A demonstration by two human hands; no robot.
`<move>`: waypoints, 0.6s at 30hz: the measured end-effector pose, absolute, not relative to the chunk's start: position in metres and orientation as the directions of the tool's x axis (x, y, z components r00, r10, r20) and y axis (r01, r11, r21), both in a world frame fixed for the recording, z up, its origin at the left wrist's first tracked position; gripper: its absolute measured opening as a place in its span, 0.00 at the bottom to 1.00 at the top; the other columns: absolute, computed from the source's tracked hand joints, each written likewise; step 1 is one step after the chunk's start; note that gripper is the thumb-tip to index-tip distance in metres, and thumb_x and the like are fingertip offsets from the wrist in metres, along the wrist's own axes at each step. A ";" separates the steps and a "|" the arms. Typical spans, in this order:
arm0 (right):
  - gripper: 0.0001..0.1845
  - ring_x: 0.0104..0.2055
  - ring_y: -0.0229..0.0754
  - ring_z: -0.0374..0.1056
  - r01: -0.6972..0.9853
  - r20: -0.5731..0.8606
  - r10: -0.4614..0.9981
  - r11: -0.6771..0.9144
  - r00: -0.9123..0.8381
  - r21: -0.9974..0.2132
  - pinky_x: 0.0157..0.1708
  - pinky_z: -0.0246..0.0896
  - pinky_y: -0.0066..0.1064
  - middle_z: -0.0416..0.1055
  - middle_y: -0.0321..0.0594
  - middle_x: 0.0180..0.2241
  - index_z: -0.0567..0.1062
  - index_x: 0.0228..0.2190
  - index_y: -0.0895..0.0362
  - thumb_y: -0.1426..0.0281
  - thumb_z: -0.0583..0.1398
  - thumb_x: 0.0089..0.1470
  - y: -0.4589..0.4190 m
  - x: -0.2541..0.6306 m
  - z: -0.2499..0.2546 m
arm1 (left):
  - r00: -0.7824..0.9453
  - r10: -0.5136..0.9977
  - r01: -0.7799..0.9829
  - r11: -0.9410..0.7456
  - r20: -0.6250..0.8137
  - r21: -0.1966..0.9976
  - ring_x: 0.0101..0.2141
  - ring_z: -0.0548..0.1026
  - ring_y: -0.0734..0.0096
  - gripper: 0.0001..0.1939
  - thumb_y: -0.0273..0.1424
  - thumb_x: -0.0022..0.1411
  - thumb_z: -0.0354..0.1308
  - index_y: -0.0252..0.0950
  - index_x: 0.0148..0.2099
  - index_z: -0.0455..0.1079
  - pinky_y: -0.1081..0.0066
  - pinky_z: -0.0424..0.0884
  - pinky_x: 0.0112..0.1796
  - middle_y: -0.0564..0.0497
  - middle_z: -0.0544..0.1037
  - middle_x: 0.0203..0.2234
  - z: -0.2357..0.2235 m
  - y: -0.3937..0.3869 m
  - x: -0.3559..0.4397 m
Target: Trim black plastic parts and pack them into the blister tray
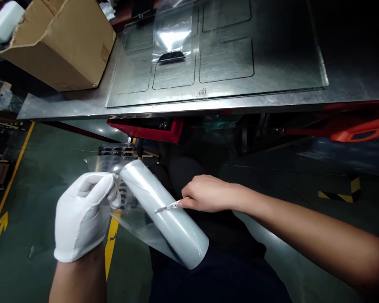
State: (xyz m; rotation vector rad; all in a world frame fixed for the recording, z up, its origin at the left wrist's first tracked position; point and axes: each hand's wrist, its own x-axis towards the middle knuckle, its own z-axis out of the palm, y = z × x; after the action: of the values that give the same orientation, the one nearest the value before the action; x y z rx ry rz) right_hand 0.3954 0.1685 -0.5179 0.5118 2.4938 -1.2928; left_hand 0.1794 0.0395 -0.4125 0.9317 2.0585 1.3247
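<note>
A roll of clear plastic film [170,214] lies slanted across my lap, with a loose sheet of film [135,229] drawn off it to the left. My left hand [82,214], in a white glove, is closed on the edge of this loose film near the roll's upper end. My bare right hand [205,193] grips a slim utility knife [172,205] with its blade out. The blade lies across the middle of the roll, at or very near its surface. Most of the knife's handle is hidden inside my fist.
Ahead is a metal table [88,103] with a glass sheet [281,54], a clear bag [172,35] holding a black piece, and an open cardboard box [72,46]. Below its edge are a red bin [145,129] and an orange-handled tool [360,131]. Yellow lines mark the floor.
</note>
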 end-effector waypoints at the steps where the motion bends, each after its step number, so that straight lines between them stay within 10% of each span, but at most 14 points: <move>1: 0.23 0.27 0.43 0.69 0.440 -0.424 0.162 0.535 -0.891 -0.721 0.25 0.47 0.33 0.77 0.42 0.26 0.80 0.27 0.52 0.51 0.59 0.64 0.166 0.401 -0.517 | -0.634 0.771 0.248 0.267 -0.052 0.931 0.23 0.69 0.72 0.07 0.30 0.63 0.66 0.36 0.32 0.73 0.69 0.64 0.26 0.56 0.71 0.21 -0.413 0.040 0.179; 18: 0.20 0.25 0.43 0.69 0.490 -0.515 0.094 0.487 -0.852 -0.723 0.26 0.45 0.33 0.75 0.38 0.22 0.79 0.26 0.51 0.55 0.60 0.64 0.110 0.484 -0.520 | -0.651 0.755 0.277 0.129 0.087 0.952 0.19 0.69 0.73 0.05 0.24 0.53 0.65 0.29 0.32 0.72 0.73 0.65 0.20 0.55 0.71 0.18 -0.419 0.058 0.184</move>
State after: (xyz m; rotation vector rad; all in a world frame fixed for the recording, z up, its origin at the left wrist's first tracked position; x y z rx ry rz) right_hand 0.4837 0.1096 -0.5197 0.4860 2.3285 -1.3225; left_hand 0.1843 0.0577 -0.4192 0.9931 1.9954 1.5367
